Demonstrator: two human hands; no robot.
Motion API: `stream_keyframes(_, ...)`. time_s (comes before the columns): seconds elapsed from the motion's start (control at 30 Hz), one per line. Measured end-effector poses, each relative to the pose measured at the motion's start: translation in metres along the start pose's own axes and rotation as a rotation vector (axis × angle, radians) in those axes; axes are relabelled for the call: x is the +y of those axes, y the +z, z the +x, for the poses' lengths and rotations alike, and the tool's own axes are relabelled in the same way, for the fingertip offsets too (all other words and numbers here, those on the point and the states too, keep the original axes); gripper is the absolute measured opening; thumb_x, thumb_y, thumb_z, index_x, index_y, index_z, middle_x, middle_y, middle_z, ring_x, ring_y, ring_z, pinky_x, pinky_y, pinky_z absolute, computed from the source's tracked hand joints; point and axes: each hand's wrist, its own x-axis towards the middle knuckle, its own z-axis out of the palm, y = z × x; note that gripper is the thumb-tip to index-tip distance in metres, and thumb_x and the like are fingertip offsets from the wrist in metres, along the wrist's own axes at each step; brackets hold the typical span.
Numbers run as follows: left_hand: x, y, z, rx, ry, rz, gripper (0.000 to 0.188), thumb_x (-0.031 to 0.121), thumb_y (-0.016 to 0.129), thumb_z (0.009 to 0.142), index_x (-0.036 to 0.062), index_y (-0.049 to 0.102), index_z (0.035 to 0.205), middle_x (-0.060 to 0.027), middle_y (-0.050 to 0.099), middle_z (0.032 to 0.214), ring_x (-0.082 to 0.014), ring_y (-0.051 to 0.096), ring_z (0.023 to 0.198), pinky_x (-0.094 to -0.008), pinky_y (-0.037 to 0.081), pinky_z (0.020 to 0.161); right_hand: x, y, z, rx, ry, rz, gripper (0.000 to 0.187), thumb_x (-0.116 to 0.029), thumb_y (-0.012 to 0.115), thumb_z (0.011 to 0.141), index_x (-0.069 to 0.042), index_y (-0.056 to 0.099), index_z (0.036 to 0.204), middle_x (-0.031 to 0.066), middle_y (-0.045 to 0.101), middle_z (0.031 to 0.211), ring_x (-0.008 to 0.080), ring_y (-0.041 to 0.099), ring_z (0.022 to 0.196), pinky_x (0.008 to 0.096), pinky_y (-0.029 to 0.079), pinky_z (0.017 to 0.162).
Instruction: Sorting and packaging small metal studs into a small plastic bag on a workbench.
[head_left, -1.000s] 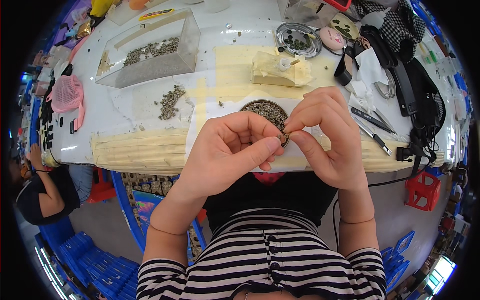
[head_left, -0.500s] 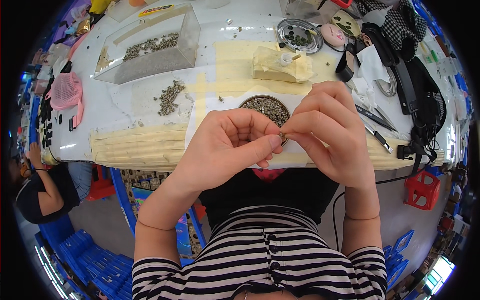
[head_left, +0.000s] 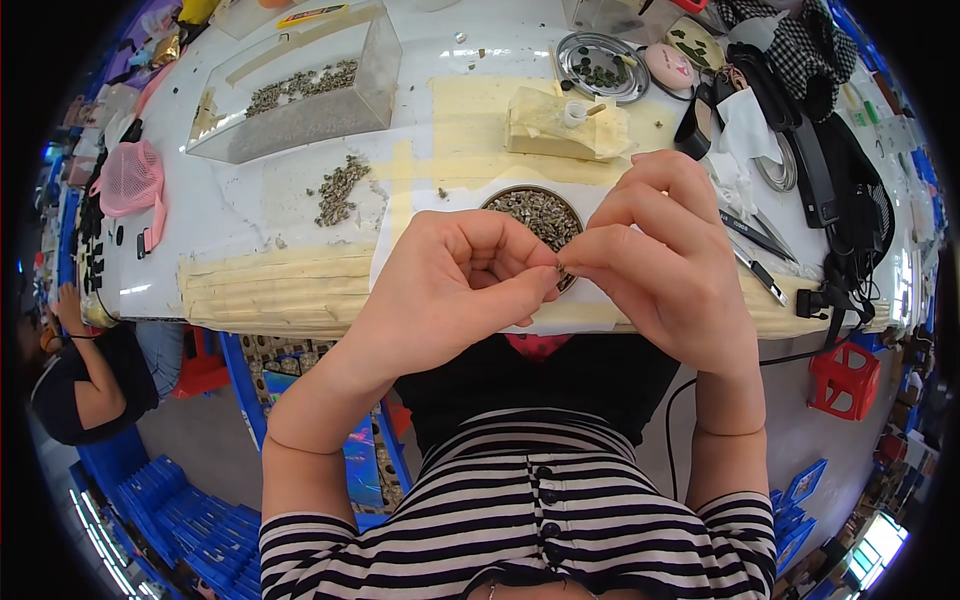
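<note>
My left hand (head_left: pixel 455 270) and my right hand (head_left: pixel 665 265) meet fingertip to fingertip over the near side of a round dish (head_left: pixel 492 197) full of small metallic pieces (head_left: pixel 540 213). Both are closed in a pinch, thumb against forefinger. Between them sits a tiny metallic piece (head_left: pixel 562 268), too small to make out clearly. The dish rests on a white sheet (head_left: pixel 395 235) at the table's front edge, and my fingers hide part of it. Left of the sheet lies a loose pile of similar small pieces (head_left: pixel 342 190).
A clear box (head_left: pixel 290 140) with more small pieces stands back left. Behind the dish is a tape-wrapped block (head_left: pixel 550 130). A metal plate (head_left: pixel 625 92) holds dark bits. Tweezers (head_left: pixel 757 235) and a utility knife (head_left: pixel 765 280) lie right. Another person's arm (head_left: pixel 90 355) shows at far left.
My hands stay pinched together over the dish, with the fingertips shifted very slightly. My right hand has risen a little. The view has tilted slightly; the things on the table look unmoved.
</note>
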Motion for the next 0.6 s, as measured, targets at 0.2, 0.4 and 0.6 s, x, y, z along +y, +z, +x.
stream_keyframes(0.2, 0.0045, -0.0004, 0.0, -0.005, -0.001, 0.066, 0.014, 0.008, 0.072, 0.088, -0.0038, 0.067, 0.092, -0.006, 0.07, 0.082, -0.0068, 0.064, 0.07, -0.0194, 0.052, 0.063, 0.0008, -0.0019, 0.002, -0.027, -0.021, -0.039, 0.018, -0.013, 0.078, 0.067, -0.009, 0.067, 0.081, 0.0012, 0.057, 0.08, 0.0266, 0.053, 0.088, 0.0436, 0.044, 0.088)
stream_keyframes(0.4, 0.0051, -0.0022, 0.0, -0.017, 0.002, 0.075, 0.013, 0.008, 0.071, 0.088, -0.0039, 0.068, 0.093, -0.0067, 0.071, 0.082, -0.0071, 0.064, 0.07, -0.0198, 0.052, 0.064, -0.0008, -0.0036, 0.0035, -0.037, -0.029, -0.063, 0.018, -0.013, 0.078, 0.067, -0.01, 0.068, 0.081, 0.0012, 0.056, 0.079, 0.026, 0.053, 0.087, 0.0437, 0.044, 0.088)
stream_keyframes(0.6, 0.0046, -0.0016, 0.0002, -0.019, 0.042, -0.01, 0.012, 0.008, 0.07, 0.09, -0.0031, 0.067, 0.095, -0.0078, 0.071, 0.083, -0.0086, 0.065, 0.071, -0.0212, 0.053, 0.064, 0.0011, -0.0019, 0.0017, 0.051, 0.06, 0.106, 0.018, -0.007, 0.078, 0.069, -0.009, 0.07, 0.085, 0.0018, 0.059, 0.079, 0.0242, 0.055, 0.083, 0.0376, 0.045, 0.081)
